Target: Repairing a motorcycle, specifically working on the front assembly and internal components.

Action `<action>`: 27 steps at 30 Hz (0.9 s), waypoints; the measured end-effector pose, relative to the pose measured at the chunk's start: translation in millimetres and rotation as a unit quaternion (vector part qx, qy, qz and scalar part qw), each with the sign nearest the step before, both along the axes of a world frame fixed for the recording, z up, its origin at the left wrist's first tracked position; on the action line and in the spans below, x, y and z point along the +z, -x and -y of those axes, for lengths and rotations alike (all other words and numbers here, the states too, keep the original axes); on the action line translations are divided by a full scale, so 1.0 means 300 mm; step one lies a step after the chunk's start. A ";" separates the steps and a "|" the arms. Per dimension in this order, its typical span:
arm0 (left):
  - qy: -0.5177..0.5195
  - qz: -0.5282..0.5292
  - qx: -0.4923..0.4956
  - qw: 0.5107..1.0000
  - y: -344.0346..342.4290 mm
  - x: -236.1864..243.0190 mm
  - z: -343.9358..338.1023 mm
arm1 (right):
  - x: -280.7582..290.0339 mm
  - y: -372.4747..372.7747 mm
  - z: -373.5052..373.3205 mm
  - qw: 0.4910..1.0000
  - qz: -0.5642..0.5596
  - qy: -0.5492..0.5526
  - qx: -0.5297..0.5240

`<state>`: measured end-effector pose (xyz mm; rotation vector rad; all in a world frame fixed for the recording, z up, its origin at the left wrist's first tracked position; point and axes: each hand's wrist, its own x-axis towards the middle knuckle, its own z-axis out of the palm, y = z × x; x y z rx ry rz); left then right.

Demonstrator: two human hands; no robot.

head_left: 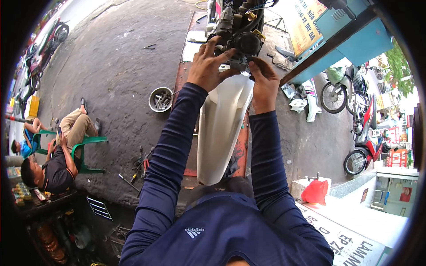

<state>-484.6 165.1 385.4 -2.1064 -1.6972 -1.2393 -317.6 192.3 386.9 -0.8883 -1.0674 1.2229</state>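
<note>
From the head view, the engine part (242, 37) sits at twelve o'clock above the white fender (222, 128); the left hand (208, 66) grips its near side, seemingly to steady it, while the right hand (265, 82) pinches its lower edge; a metal bowl (160, 99) of tools lies at nine o'clock

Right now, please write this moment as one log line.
left hand: on engine part | right hand: under it | white fender: below hands
</note>
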 end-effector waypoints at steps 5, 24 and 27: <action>0.012 0.021 -0.012 1.000 0.010 -0.004 -0.005 | 0.019 0.007 -0.015 0.995 -0.063 0.060 0.046; -0.014 0.025 -0.046 0.999 0.052 -0.013 -0.018 | -0.026 0.155 -0.026 0.992 -0.117 0.050 -0.023; -0.017 0.041 -0.068 0.997 0.063 0.031 0.001 | -0.028 0.155 -0.026 0.993 -0.106 0.030 -0.043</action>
